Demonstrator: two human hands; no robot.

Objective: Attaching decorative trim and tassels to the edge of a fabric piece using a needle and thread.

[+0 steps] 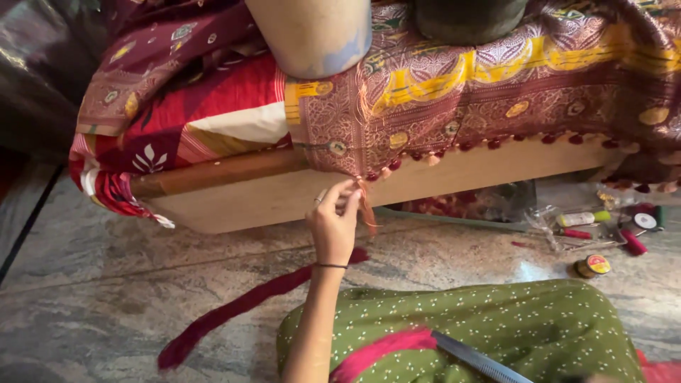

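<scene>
So the left hand is up at the edge of a maroon brocade cloth with yellow bands, the kind with gold woven motifs all over. The fingers are pinched shut on a small bunch of orange threads hanging right at the corner of the cloth's hem, and the loose ends trail down just beside the palm. There's a thin dark band around that wrist.

The cloth is draped over a wooden bed frame, and its bottom edge already carries a row of little red and peach tassels running off to the right. A red patterned bedsheet sits under the brocade on the left side.

The right hand isn't in the shot, so I can't say what it's doing.

Down low is the person's lap in green dotted fabric, with a metal comb lying across it next to a pink strip of cloth. A long dark red strip of fabric lies on the stone floor well below the hand. Over to the right on the floor there's a scatter of sewing bits: thread spools, a red-handled tool and some clear plastic.
</scene>
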